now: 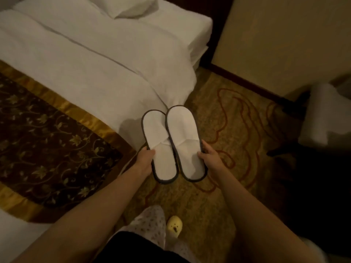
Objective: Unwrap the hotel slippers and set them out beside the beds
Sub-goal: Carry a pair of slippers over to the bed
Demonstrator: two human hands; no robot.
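Two slippers, two hands, one bed, one pillow, one runner. Left slipper and right slipper held up side by side over the carpet, just past the bed's near corner, toes toward 12 o'clock, heels toward 6 o'clock. Unwrapped, no plastic on either. Flat, long ovals of white terry-like cloth, each edged with a thin dark grey binding; closed toe band flattened against the sole, its lower edge creased. Toe of the right slipper overlapping the inner edge of the left one.

Left hand clamped on the left slipper's outer edge at 9 o'clock, thumb on top. Right hand clamped on the right slipper's outer edge at 3 o'clock, thumb on the white cloth. Hands apart, one slipper each.

At 10 o'clock, bed in smooth white linen with a stitched seam; pillow at 12 o'clock. At 8 o'clock, runner of dark brown fabric with gold leaf scrolls and a shiny gold border. Carpet tan, with red looping outlines.
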